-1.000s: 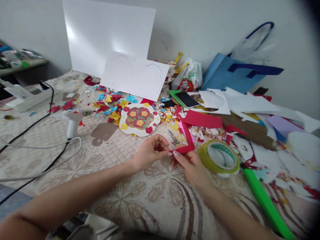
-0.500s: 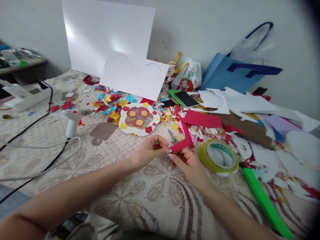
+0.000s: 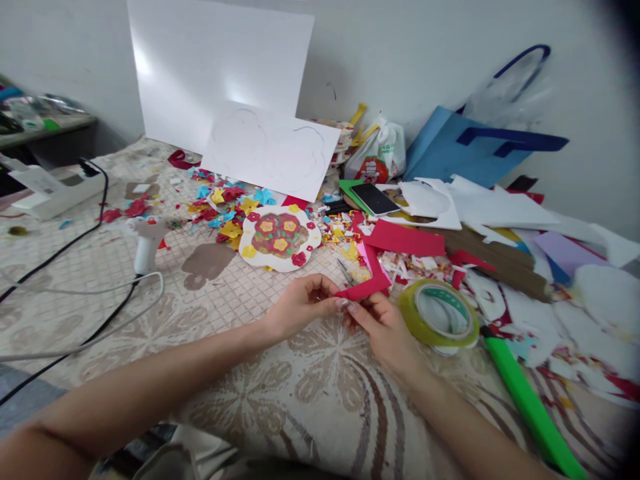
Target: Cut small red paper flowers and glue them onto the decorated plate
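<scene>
A strip of red paper (image 3: 364, 289) is pinched between my two hands at the middle of the table. My left hand (image 3: 305, 305) grips its left end between thumb and fingers. From the right, my right hand (image 3: 380, 321) pinches the strip's lower edge, its thumb close to the left thumb. Just beyond the strip are more red paper (image 3: 377, 263) and a pair of scissors (image 3: 345, 272), partly hidden. A scalloped white plaque with red and yellow flowers (image 3: 280, 238) lies past my left hand. A roll of yellow tape (image 3: 440, 313) rests right of my right hand.
A white glue gun (image 3: 146, 243) with cables stands at left. Colourful paper flowers (image 3: 220, 207) and scraps are strewn behind the plaque. A phone (image 3: 375, 199), white sheets (image 3: 510, 207), a blue bag (image 3: 465, 147) and a green-handled tool (image 3: 530, 397) lie to the right.
The red strip's left end has tilted up slightly, lying flatter between my fingers. Both hands keep their pinch in nearly the same place. The view has shifted very slightly.
</scene>
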The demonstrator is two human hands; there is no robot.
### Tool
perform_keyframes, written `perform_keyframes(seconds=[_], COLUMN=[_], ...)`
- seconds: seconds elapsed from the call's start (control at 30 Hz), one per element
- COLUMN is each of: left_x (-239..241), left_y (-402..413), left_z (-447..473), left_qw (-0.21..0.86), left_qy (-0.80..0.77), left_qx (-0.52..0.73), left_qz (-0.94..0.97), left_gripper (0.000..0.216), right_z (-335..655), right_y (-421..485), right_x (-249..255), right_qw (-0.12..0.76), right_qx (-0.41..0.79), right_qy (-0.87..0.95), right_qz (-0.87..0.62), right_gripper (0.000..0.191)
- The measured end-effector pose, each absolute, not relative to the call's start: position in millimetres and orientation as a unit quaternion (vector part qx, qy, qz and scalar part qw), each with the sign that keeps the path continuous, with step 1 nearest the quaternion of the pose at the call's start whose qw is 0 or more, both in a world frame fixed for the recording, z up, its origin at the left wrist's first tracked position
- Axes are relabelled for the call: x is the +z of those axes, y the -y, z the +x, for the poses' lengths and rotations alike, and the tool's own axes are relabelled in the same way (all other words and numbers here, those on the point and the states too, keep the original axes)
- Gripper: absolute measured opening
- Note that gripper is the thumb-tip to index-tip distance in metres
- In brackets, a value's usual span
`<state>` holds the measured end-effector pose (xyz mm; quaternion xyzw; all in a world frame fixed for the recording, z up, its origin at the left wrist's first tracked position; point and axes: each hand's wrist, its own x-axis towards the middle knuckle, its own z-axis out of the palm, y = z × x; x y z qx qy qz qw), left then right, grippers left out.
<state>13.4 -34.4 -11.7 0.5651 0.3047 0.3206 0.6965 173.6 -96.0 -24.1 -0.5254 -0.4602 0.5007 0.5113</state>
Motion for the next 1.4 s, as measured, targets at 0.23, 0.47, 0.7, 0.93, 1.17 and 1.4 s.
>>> perform_keyframes(seconds=[0.23, 0.47, 0.7, 0.93, 1.17, 1.4], left_x=[-8.8, -10.3, -9.8, -3.9, 2.7, -1.3], left_y=[34.8, 35.5, 35.6, 38.8, 41.4, 40.4], left_z=[13.4, 12.9, 13.4, 9.9, 10.3, 11.1], left_qw=[0.69, 0.702, 0.713, 0.615, 0.581, 0.59], left_qy=[-0.316, -0.314, -0.318, -0.341, -0.327, -0.335], left_qx=[0.324, 0.327, 0.318, 0.31, 0.301, 0.303], left_qz=[0.565, 0.549, 0.537, 0.639, 0.681, 0.669], left_gripper=[0.026, 0.024, 0.023, 0.02, 0.013, 0.013], right_z=[172.6, 173.4, 172.4, 172.0, 172.4, 171.1], right_y=[97.2, 98.6, 98.4, 96.7, 94.9, 94.9], right_x=[-21.4, -22.7, -23.6, -24.4, -26.8, -26.0], right_qw=[0.502, 0.495, 0.508, 0.535, 0.561, 0.566], right_qx=[0.492, 0.489, 0.488, 0.527, 0.54, 0.533], right_qy=[0.476, 0.477, 0.471, 0.443, 0.405, 0.408], right_qz=[-0.528, -0.537, -0.531, -0.49, -0.479, -0.478], right_gripper=[0.015, 0.015, 0.015, 0.011, 0.009, 0.008])
